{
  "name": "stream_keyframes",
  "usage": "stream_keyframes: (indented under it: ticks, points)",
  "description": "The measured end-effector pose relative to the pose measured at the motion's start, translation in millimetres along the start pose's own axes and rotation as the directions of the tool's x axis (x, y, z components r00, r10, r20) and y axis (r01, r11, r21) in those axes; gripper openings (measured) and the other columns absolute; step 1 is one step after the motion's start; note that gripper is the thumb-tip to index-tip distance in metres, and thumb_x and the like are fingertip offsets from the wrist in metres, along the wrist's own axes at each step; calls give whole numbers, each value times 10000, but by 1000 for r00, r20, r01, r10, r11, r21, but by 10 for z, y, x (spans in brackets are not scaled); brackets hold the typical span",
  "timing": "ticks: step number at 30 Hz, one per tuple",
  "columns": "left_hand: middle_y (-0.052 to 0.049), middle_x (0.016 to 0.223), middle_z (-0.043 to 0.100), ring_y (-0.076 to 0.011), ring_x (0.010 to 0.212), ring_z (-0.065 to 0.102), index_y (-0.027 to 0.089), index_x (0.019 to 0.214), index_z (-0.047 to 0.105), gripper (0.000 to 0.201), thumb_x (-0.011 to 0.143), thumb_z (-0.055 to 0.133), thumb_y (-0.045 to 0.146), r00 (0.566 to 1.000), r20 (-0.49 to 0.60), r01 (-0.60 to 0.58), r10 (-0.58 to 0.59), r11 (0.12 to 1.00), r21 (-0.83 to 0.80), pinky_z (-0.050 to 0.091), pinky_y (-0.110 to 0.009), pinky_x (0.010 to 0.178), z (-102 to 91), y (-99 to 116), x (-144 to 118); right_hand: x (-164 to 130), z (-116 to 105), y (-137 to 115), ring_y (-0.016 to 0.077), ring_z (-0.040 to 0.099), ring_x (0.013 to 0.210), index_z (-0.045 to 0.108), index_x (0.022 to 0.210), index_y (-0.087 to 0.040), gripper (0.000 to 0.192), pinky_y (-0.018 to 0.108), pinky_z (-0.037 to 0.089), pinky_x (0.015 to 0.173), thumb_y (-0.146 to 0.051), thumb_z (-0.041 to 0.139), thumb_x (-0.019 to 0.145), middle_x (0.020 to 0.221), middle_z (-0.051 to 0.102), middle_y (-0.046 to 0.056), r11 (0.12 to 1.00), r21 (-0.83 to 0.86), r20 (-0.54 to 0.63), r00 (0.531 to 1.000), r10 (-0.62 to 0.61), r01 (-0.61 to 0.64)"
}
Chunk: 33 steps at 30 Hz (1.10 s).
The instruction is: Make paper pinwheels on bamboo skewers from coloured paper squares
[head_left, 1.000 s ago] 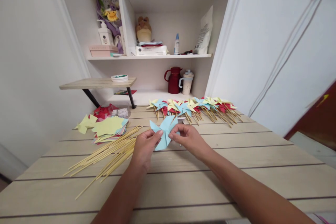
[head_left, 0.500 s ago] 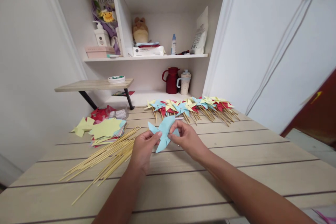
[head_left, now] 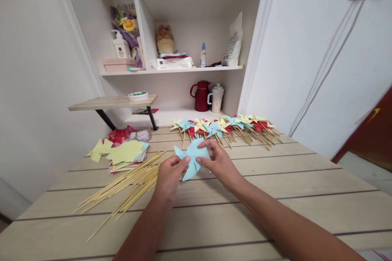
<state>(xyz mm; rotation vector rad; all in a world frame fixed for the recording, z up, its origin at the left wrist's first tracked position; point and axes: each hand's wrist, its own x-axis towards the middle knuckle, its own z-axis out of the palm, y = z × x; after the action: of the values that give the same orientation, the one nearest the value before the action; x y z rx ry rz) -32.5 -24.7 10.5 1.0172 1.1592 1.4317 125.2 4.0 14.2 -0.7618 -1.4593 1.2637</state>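
Observation:
A light blue paper pinwheel (head_left: pixel 193 155), partly folded, is held up between both hands above the table. My left hand (head_left: pixel 172 171) pinches its left side, thumb on the front face. My right hand (head_left: pixel 219 163) grips the right side, its thumb near the centre and its index finger at the upper edge of a blade. Left of my hands lie several thin wooden sticks (head_left: pixel 125 185). Beyond them is a stack of cut paper sheets (head_left: pixel 125 153), yellow on top, with a yellow paper piece (head_left: pixel 100 149) beside it.
Finished pinwheels on sticks (head_left: pixel 214 127) lie in a row along the table's back. Red paper pieces (head_left: pixel 119 133) and a clear plastic box (head_left: pixel 142 135) sit behind the stack, near a small raised shelf (head_left: pixel 113 102). A red jug (head_left: pixel 202 96) and a cup (head_left: pixel 217 98) stand behind.
My right index finger has lifted from the pinwheel's middle to the upper blade's edge, and that blade now looks flatter and wider. The camera view has shifted slightly.

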Motion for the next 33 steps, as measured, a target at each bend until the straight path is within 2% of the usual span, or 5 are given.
stream_keyframes:
  ticks: [7,13,19,27,33]
  points:
    - [-3,593,630,-105,558,524,134,710,708,313,606,816,409,999,-41,-8,10,999,50,406,-210,554,27,28,-7,-2,6,-9,131,565,580,479,1058,-238,387,240,406,567,-223,687,732,698,654,-44,1000,-13,-48,999,24,-25]
    - [-5,605,662,-114,559,550,137,716,722,280,592,819,369,998,-51,-36,38,998,47,420,-220,564,71,23,-1,-5,11,-21,140,581,604,454,1195,-246,536,261,445,603,-190,687,716,696,659,-45,1000,-23,-113,994,-4,1]
    - [-45,796,738,-167,740,644,158,789,740,273,630,811,367,998,37,-55,55,998,-2,469,-254,716,77,6,-25,-16,25,-81,145,583,601,407,1325,-267,658,274,451,606,-179,669,728,708,673,-36,992,-85,-218,970,-110,93]
    - [-96,967,759,-218,897,682,149,979,739,402,647,825,359,994,104,-19,31,993,-115,482,-310,848,50,-16,-9,-35,59,-81,139,555,576,397,1362,-268,691,265,433,569,-183,670,733,694,656,-39,995,-68,-166,982,-90,80]
    - [-112,956,763,-234,919,691,137,973,744,389,678,801,383,995,99,-21,30,996,-86,492,-326,851,71,11,-41,-61,89,-105,150,583,598,409,1357,-244,681,290,474,617,-215,672,729,701,663,-35,994,-92,-165,983,-76,62]
